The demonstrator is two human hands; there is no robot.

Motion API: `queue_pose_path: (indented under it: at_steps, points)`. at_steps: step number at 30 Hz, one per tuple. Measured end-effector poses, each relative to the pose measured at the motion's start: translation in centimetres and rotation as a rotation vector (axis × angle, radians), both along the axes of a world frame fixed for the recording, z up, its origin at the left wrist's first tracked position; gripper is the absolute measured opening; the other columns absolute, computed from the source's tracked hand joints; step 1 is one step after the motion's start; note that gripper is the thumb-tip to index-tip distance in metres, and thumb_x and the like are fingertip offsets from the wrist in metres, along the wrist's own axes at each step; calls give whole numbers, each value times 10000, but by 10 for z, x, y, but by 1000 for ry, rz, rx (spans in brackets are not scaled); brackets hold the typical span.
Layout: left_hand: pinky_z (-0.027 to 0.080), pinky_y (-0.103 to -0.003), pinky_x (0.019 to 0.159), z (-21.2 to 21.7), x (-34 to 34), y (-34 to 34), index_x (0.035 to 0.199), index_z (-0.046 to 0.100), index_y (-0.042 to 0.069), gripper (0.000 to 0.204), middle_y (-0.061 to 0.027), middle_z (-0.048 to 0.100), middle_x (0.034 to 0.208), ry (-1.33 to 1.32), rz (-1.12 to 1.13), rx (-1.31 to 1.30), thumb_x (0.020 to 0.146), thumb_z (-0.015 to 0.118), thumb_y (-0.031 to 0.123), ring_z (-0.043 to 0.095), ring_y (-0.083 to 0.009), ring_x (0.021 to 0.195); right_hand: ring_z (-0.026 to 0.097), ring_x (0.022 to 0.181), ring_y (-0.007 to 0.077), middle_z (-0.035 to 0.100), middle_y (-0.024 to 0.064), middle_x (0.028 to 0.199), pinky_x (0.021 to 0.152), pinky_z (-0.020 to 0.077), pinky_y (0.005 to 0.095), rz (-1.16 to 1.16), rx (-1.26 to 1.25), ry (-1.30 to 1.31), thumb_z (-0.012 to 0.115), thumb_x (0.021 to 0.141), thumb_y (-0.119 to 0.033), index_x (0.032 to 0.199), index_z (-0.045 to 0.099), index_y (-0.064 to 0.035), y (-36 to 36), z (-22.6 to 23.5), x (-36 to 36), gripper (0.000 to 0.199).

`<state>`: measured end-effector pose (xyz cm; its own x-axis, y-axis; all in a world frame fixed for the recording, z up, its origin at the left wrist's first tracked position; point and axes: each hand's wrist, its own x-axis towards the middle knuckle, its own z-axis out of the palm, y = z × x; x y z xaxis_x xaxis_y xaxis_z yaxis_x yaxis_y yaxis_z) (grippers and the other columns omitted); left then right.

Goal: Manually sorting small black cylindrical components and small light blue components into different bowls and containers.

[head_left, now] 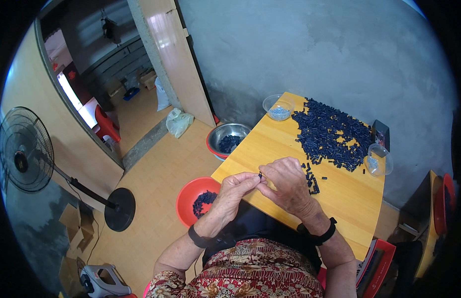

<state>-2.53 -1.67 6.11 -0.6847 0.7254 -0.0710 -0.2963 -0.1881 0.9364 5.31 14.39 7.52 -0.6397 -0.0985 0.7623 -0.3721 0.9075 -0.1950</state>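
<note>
My left hand (pixel 235 190) and my right hand (pixel 288 186) meet over the near left edge of a yellow wooden table (pixel 347 208). Fingertips of both pinch a small black cylindrical piece (pixel 260 175), mostly hidden by the fingers. Just right of my right hand lie several loose black pieces (pixel 310 180). Farther back, a wide heap of the same short black cylinders (pixel 332 131) covers the table's far part. A clear plastic bowl (pixel 279 107) of small silvery bits stands at the far left corner, and a second clear bowl (pixel 379 161) at the right edge.
A red basin (pixel 184 198) with black pieces sits on the floor left of the table. Behind it is a steel bowl (pixel 236 130) of black pieces. A dark box (pixel 380 134) stands near the wall. Far left are a standing fan (pixel 27 154) and a cardboard box (pixel 77 226).
</note>
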Motion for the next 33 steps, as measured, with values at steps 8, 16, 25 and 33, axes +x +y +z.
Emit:
queue_pose_path:
  at_steps: [8, 16, 25, 33]
  points:
    - [468, -257, 906, -1, -1, 0, 1044, 682, 14, 240, -49, 692, 999, -46, 7, 9, 942, 626, 224, 623, -96, 934, 587, 829, 254, 596, 62, 841, 795, 439, 389, 10, -58, 4, 752, 711, -136, 945, 613, -68, 1, -4, -3, 281]
    - [476, -250, 900, -5, -2, 0, 1036, 685, 29, 229, -33, 687, 998, -45, -20, -5, 937, 636, 230, 620, -84, 924, 604, 829, 255, 628, 70, 855, 770, 455, 384, 8, -67, 16, 760, 700, -107, 951, 640, -51, 4, -7, -4, 284]
    - [450, -242, 855, -10, -6, 0, 975, 702, 10, 178, -42, 702, 907, 51, -12, 21, 922, 630, 163, 616, -91, 871, 587, 806, 243, 599, 46, 815, 775, 433, 385, 112, -99, 25, 773, 696, -147, 899, 615, -81, 4, -9, -8, 265]
    - [435, -261, 890, -8, -2, 2, 976, 694, -2, 196, -55, 706, 908, 45, 9, -7, 925, 635, 177, 615, -102, 874, 556, 772, 255, 540, 51, 793, 754, 426, 396, 95, -50, 33, 767, 711, -172, 877, 563, -85, 4, -12, -7, 277]
